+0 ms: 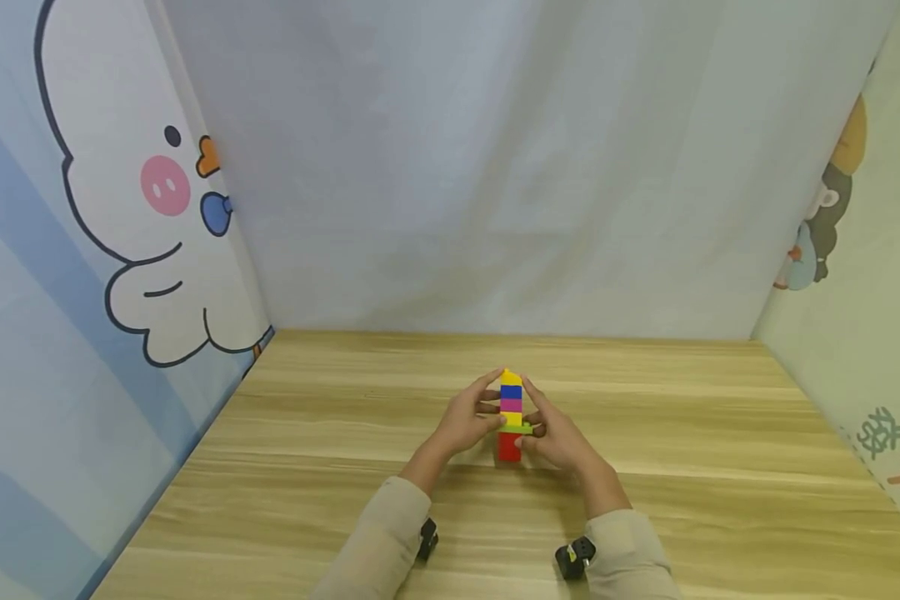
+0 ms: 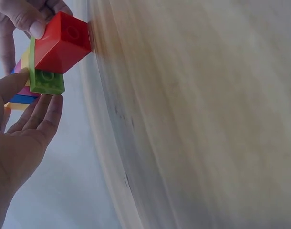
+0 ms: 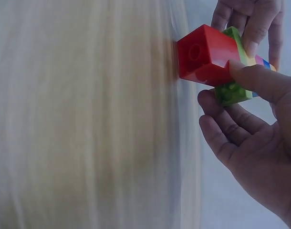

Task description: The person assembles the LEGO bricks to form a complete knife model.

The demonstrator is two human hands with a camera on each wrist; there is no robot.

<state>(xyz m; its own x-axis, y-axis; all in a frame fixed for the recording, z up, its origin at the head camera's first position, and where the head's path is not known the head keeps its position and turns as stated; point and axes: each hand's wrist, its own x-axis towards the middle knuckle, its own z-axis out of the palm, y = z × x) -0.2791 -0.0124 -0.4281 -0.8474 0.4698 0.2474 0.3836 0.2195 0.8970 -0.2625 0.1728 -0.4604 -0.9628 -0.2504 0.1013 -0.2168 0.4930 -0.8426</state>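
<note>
A tower of toy building blocks stands upright between both hands in the head view. From the bottom come a red block (image 1: 509,448), a wider green plate (image 1: 527,430), a yellow block (image 1: 512,419), a purple block (image 1: 511,405), a blue block (image 1: 511,392) and a yellow top block (image 1: 511,378) with a slanted side. My left hand (image 1: 465,419) holds the tower from the left, thumb near the green plate. My right hand (image 1: 562,435) grips it from the right, thumb on the red block. Both wrist views show the red block's hollow underside.
A wood-grain table (image 1: 307,500) lies beneath the hands. Behind it hangs a grey curtain (image 1: 450,167). Printed sheets with cartoon figures flank the left (image 1: 120,167) and right (image 1: 855,333) sides. Black wrist devices (image 1: 574,557) sit by the sleeves.
</note>
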